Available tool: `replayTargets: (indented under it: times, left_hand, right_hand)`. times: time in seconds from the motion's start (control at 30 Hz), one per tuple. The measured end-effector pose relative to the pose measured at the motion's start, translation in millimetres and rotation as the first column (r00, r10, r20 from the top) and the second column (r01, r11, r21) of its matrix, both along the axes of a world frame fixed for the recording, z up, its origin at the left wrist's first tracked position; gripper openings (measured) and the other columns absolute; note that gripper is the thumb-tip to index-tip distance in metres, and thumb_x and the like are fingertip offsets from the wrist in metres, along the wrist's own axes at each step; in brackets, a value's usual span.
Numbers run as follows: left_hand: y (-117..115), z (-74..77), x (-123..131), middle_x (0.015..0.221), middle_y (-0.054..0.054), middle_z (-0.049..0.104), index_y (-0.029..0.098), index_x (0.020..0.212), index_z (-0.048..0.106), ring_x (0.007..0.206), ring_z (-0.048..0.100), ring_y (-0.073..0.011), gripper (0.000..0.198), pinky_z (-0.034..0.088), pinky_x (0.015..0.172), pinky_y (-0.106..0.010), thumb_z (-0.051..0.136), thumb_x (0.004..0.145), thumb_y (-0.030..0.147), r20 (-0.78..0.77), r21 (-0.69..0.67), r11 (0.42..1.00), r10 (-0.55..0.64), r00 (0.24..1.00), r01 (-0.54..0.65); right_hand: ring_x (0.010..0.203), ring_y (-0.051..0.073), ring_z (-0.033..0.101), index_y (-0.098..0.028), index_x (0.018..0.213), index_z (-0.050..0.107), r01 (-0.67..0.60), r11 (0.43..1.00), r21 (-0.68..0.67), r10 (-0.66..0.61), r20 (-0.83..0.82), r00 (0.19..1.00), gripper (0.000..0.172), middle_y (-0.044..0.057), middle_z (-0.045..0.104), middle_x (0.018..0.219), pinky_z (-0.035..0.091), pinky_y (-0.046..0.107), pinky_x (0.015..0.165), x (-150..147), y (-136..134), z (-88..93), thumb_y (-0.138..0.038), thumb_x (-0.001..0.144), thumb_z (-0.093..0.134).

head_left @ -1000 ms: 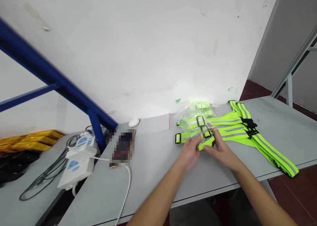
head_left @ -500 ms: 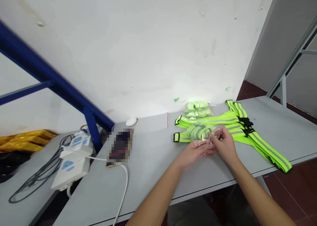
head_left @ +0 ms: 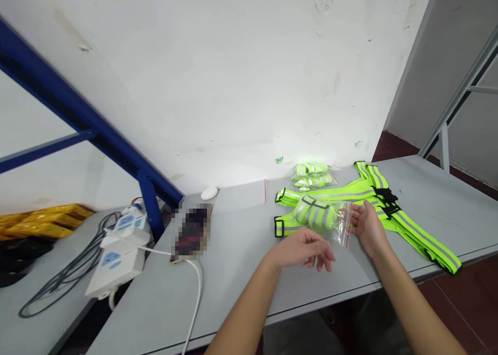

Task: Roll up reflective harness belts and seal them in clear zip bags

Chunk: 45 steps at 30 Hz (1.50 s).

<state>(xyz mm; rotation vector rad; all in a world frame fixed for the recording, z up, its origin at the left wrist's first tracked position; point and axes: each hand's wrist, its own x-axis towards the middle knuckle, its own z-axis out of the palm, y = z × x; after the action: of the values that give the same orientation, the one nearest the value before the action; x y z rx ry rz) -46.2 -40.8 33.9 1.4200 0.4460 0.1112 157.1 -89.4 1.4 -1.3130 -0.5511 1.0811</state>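
A clear zip bag (head_left: pixel 319 216) with a folded neon-yellow reflective strap inside lies over the left end of the laid-out straps. My left hand (head_left: pixel 303 249) is just in front of the bag, fingers loosely bent and apart, holding nothing. At the red-striped opening end of the bag is my right hand (head_left: pixel 368 226), palm up with its fingers spread; whether its fingertips touch the plastic I cannot tell. Neon-yellow straps (head_left: pixel 420 235) with black buckles stretch across the right part of the grey table (head_left: pixel 241 261).
Bagged straps (head_left: pixel 313 176) are stacked against the wall. A flat empty zip bag (head_left: pixel 241 195), a white oval object (head_left: pixel 209 193) and a blurred phone-like item (head_left: pixel 191 233) lie further left. A power strip (head_left: pixel 119 256) with cables stands beside a blue frame (head_left: pixel 150 202).
Both hands have come off their grip on the bag and moved apart, with fingers opened. The bag now lies flatter, its red-striped edge turned to the right. The view has shifted slightly.
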Motion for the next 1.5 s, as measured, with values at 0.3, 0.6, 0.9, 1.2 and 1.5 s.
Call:
replayTargets:
  times: [0.3, 0.6, 0.9, 1.2, 1.5]
  left_hand:
    - [14.6, -11.3, 9.8, 0.061, 0.005, 0.041, 0.02, 0.067, 0.048, 0.057, 0.041, -0.0108, 0.033, 0.035, 0.055, -0.023, 0.054, 0.087, 0.045, 0.367, 0.278, 0.352, 0.821, 0.438, -0.894]
    - [10.1, -4.2, -8.7, 0.128, -0.012, 0.056, 0.025, 0.134, 0.041, 0.116, 0.054, -0.0273, 0.078, 0.042, 0.096, -0.039, 0.076, 0.07, 0.054, 0.473, 0.349, 0.666, 0.482, 0.738, -0.659]
    - [-0.5, -10.2, 15.0, 0.082, 0.0, 0.062, 0.018, 0.086, 0.06, 0.077, 0.058, -0.0142, 0.033, 0.044, 0.071, -0.026, 0.075, 0.073, 0.044, 0.165, 0.084, 0.871, 0.467, 0.869, -0.484]
    - [3.7, -13.6, 17.7, 0.093, -0.001, 0.066, 0.021, 0.08, 0.053, 0.086, 0.06, -0.0143, 0.029, 0.047, 0.069, -0.023, 0.068, 0.079, 0.045, 0.152, -0.101, 0.786, 0.618, 0.771, -0.61]
    - [6.2, -6.4, 9.8, 0.093, -0.001, 0.07, 0.022, 0.081, 0.049, 0.086, 0.066, -0.0182, 0.029, 0.049, 0.065, -0.025, 0.067, 0.079, 0.045, 0.172, -0.201, 0.773, 0.633, 0.755, -0.602]
  right_hand:
    - [0.073, 0.019, 0.058, -0.019, 0.106, 0.062, -0.086, 0.986, 0.14, 0.041, 0.302, 0.953, 0.046, 0.0, 0.06, 0.075, 0.048, 0.033, 0.071, -14.6, 5.0, 25.8, -0.046, 0.07, 0.072]
    - [0.076, 0.015, 0.055, -0.031, 0.127, 0.054, -0.755, 0.655, 0.014, 0.584, 0.625, 0.518, 0.04, 0.0, 0.057, 0.084, 0.047, 0.03, 0.07, 1.3, 5.6, 116.2, -0.032, 0.087, 0.061]
    - [0.093, 0.02, 0.066, -0.026, 0.126, 0.052, -0.62, 0.784, 0.017, 0.55, 0.443, 0.708, 0.047, 0.006, 0.067, 0.106, 0.051, 0.038, 0.086, 22.3, 10.9, 80.1, -0.044, 0.084, 0.065]
    - [0.07, 0.014, 0.059, -0.019, 0.084, 0.064, -0.432, 0.902, -0.007, 0.412, 0.319, 0.854, 0.031, 0.001, 0.063, 0.079, 0.051, 0.028, 0.065, 30.6, -33.2, 29.1, -0.049, 0.08, 0.068]
    - [0.058, 0.01, 0.051, -0.019, 0.069, 0.06, -0.104, 0.981, 0.164, 0.085, 0.12, 0.989, 0.032, -0.003, 0.058, 0.066, 0.044, 0.024, 0.058, -3.3, -22.2, 16.0, -0.046, 0.072, 0.076]
